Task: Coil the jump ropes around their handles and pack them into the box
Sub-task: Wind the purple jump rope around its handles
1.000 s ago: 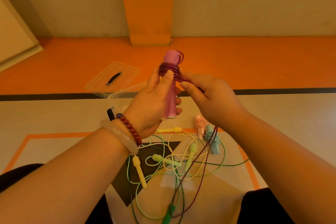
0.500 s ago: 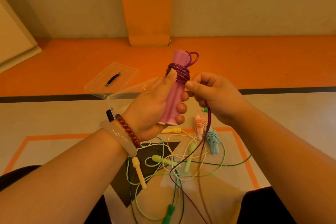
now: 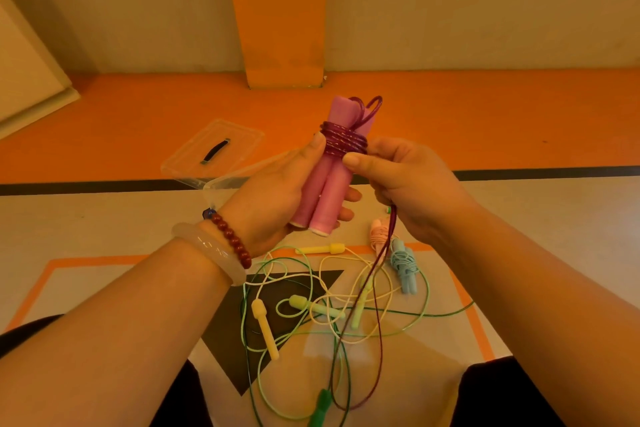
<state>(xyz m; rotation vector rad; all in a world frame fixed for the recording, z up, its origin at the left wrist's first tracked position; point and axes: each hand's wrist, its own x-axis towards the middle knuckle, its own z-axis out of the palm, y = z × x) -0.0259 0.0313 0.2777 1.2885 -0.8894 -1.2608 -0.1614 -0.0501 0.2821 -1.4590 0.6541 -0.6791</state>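
Note:
My left hand grips two pink handles held upright side by side. A dark purple rope is wound in several turns around their upper part, with a small loop sticking up at the top. My right hand pinches that rope just right of the coil, and the loose purple length hangs from it down to the floor. The clear plastic box stands on the floor behind my left hand, mostly hidden by it.
The clear lid with a black handle lies beside the box. On the floor lie tangled yellow, light green and dark green ropes, plus a coiled pink bundle and a coiled blue bundle. My knees frame the bottom corners.
My right hand has carried the purple rope round the handles from front to right side, adding to the coil. The left hand has tilted the handles slightly and kept its grip.

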